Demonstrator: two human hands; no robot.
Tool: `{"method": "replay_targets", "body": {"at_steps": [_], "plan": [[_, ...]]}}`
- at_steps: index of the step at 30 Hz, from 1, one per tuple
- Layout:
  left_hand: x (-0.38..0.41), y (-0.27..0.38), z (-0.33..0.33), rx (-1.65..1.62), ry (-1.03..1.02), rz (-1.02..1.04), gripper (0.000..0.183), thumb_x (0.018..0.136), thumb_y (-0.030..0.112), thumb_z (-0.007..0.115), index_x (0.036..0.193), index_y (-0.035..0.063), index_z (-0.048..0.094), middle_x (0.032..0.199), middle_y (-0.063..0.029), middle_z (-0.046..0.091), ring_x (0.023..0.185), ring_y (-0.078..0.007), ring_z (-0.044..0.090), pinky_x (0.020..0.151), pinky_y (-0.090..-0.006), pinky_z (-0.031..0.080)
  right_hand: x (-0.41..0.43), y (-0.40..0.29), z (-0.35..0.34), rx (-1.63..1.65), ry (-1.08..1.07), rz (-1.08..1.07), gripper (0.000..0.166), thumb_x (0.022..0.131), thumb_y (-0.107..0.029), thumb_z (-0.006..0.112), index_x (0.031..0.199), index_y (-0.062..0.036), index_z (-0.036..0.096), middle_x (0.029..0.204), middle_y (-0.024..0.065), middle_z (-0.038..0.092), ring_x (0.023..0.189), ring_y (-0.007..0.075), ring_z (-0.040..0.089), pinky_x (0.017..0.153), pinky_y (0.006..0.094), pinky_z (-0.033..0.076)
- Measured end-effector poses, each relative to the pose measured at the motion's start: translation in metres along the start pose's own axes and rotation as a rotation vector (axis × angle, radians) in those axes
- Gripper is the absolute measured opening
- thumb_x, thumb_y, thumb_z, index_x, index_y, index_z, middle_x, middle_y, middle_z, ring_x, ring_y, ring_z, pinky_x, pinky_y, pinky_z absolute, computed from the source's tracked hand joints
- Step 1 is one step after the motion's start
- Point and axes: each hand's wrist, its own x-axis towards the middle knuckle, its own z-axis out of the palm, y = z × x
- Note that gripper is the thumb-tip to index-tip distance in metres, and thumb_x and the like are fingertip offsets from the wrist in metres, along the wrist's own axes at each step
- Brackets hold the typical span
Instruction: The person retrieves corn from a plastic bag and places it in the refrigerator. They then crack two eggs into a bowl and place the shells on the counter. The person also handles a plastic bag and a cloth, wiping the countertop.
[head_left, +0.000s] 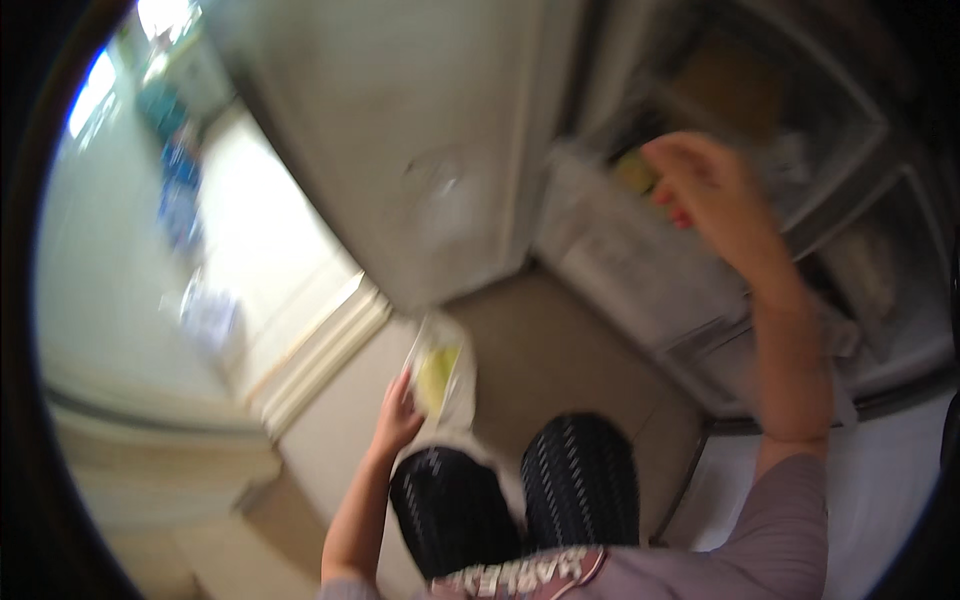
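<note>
My left hand (400, 416) grips the edge of a whitish bag (465, 375), low in front of my left knee. Inside the bag lies a pale yellow-green item (435, 375), too blurred to name. Raised at the right, my right hand (701, 176) has its fingers curled over an open translucent drawer (637, 262) of what looks like a refrigerator. Just beside its fingertips shows a small yellow-green thing (636, 172); blur hides whether the fingers hold it.
A second drawer or bin (862, 277) with a pale item inside sits right of my forearm. The grey door panel (405, 150) stands ahead. Blue-tinted bottles or packs (180, 180) and a clear plastic bag (210, 311) are at the left. Beige floor tiles (525, 352) lie between.
</note>
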Motion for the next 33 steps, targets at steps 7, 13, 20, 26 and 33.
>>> {"method": "replay_targets", "body": {"at_steps": [7, 13, 20, 26, 33], "plan": [[-0.010, 0.031, -0.002, -0.109, 0.011, -0.119, 0.078, 0.076, -0.004, 0.056, 0.149, 0.0024, 0.031, 0.094, -0.0075, 0.042, 0.079, -0.0171, 0.046, 0.070, -0.0249, 0.045, -0.099, 0.027, 0.244, 0.130, -0.540, -0.346, 0.017, 0.085, -0.006, 0.062, 0.099, -0.0014, 0.070, 0.093, 0.0178, 0.069, 0.085, 0.0323, 0.067, 0.075, 0.0374, 0.052], [-0.012, 0.040, 0.003, -0.132, 0.016, -0.084, 0.081, 0.075, -0.013, 0.052, 0.151, 0.0062, 0.030, 0.097, -0.0036, 0.038, 0.076, -0.0111, 0.039, 0.066, -0.0204, 0.040, -0.082, 0.104, 0.470, -0.747, -1.477, -0.450, 0.029, 0.082, -0.020, 0.065, 0.106, -0.0053, 0.070, 0.120, 0.0237, 0.062, 0.115, 0.0293, 0.060, 0.094, 0.0394, 0.049], [-0.011, 0.023, 0.004, -0.209, -0.017, -0.130, 0.085, 0.073, -0.015, 0.054, 0.152, 0.0071, 0.029, 0.100, -0.0020, 0.037, 0.075, -0.0083, 0.038, 0.063, -0.0185, 0.038, -0.124, 0.149, 0.523, 0.072, -0.570, 0.507, 0.059, 0.093, -0.032, 0.050, 0.140, 0.0021, 0.038, 0.138, 0.0272, 0.046, 0.132, 0.0352, 0.044, 0.110, 0.0438, 0.034], [-0.015, 0.025, 0.008, -0.290, -0.026, -0.159, 0.088, 0.071, -0.018, 0.051, 0.152, 0.0090, 0.028, 0.099, -0.0015, 0.037, 0.075, -0.0082, 0.040, 0.062, -0.0185, 0.040, -0.116, 0.131, 0.487, -0.491, -0.716, 0.391, 0.067, 0.070, -0.024, 0.077, 0.127, 0.0003, 0.052, 0.136, 0.0267, 0.047, 0.126, 0.0349, 0.050, 0.106, 0.0389, 0.041], [-0.013, 0.009, 0.007, -0.186, 0.096, -0.094, 0.087, 0.069, -0.018, 0.048, 0.150, 0.0086, 0.033, 0.096, -0.0006, 0.035, 0.073, -0.0077, 0.038, 0.061, -0.0186, 0.039, -0.117, 0.076, 0.353, -0.201, -0.654, 0.059, 0.056, 0.063, -0.017, 0.080, 0.111, 0.0010, 0.057, 0.124, 0.0236, 0.046, 0.110, 0.0364, 0.057, 0.090, 0.0416, 0.051]]}}
